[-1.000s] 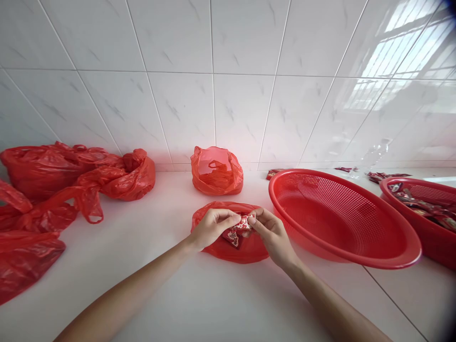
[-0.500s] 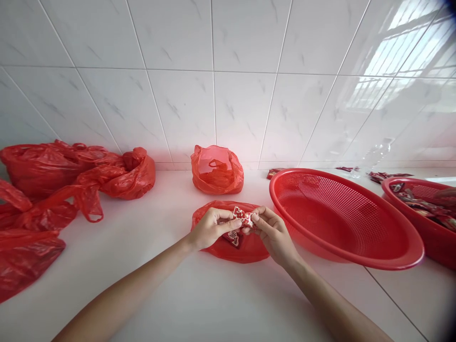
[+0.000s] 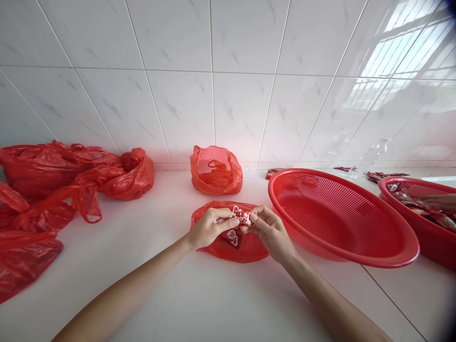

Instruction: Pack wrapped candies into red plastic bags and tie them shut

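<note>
Between my two hands is a small red-and-white patterned wrapped packet (image 3: 242, 216), perhaps a candy. My left hand (image 3: 213, 229) pinches its left end with thumb and fingers. On the other end, my right hand (image 3: 272, 232) is closed in a similar pinch. Both hands hover over a red plastic bag (image 3: 245, 254) that lies spread on the white counter. A dark red packet with white lettering (image 3: 232, 237) rests on that bag, partly covered by my fingers.
An oval red perforated basket (image 3: 342, 223) stands right of my hands. Beyond it, a person's hand (image 3: 441, 202) reaches into another red basket (image 3: 388, 190) of packets. One red bag (image 3: 216, 175) sits by the wall; several red bags (image 3: 46, 171) lie left. A clear bottle (image 3: 375, 154) stands behind.
My hands keep their pinch on the small packet with hardly any movement. At the far right, the other person's hand now shows more clearly in the basket. The view has shifted slightly.
</note>
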The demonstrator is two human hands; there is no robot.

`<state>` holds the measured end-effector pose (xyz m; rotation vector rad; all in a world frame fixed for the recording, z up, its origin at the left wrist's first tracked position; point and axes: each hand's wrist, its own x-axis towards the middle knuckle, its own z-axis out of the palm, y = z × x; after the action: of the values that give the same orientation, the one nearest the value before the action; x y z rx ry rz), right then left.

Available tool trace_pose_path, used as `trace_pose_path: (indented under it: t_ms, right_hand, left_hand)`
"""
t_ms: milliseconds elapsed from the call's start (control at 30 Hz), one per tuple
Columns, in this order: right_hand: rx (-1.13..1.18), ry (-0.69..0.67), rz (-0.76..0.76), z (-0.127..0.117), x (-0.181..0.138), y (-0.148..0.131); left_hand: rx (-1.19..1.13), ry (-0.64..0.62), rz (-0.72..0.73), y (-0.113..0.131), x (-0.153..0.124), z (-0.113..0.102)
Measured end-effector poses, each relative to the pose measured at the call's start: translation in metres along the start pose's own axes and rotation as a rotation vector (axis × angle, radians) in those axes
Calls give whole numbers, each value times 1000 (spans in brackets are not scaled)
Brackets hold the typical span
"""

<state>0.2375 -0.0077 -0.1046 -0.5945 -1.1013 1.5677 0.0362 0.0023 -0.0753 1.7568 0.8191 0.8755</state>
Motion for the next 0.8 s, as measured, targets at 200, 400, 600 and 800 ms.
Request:
trace_pose_path:
  t_ms: [200, 400, 600, 800]
  right_hand:
    - [-33, 67, -45, -1, 2, 0]
    - [-135, 179, -121, -7, 4, 4]
    - [-248, 239, -140, -8, 5, 4]
    - [-300, 281, -132, -5, 3, 2]
  left_hand:
    - [256, 4, 76, -3, -1, -3]
    - [674, -119, 163, -22, -1, -5]
    - [913, -217, 116, -31, -2, -5]
    - [901, -165, 81, -29, 0, -6]
